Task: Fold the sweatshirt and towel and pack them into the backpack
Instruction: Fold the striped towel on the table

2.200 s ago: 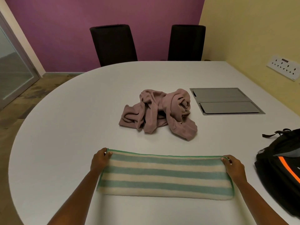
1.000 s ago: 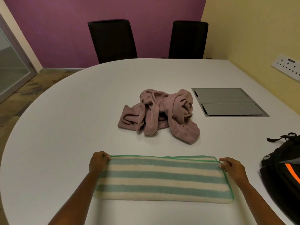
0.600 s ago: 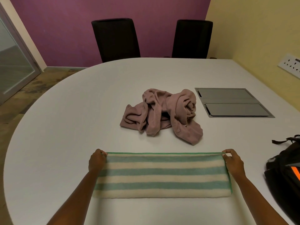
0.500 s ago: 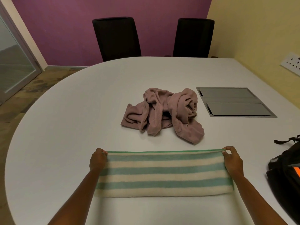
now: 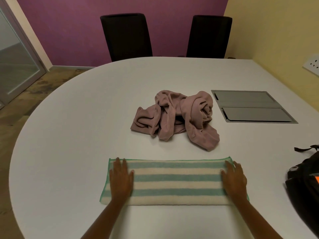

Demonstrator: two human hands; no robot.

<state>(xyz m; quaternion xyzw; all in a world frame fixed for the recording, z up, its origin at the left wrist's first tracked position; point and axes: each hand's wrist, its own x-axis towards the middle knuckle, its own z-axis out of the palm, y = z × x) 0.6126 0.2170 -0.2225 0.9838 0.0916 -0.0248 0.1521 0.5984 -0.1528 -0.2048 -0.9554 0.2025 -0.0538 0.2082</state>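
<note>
White table [image 5: 69,135] under striped towel [image 5: 174,180], purple wall [image 5: 69,23]

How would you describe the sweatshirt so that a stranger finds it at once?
Look at the white oval table. Near its middle, beyond the striped towel, lies the sweatshirt. It is the only crumpled, dusty-pink heap; the towel is flat and folded.

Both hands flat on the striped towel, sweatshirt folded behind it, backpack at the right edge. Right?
No. The head view shows the sweatshirt crumpled in a heap, not folded. The rest holds: left hand and right hand lie flat on the towel, backpack at the right edge.
</note>
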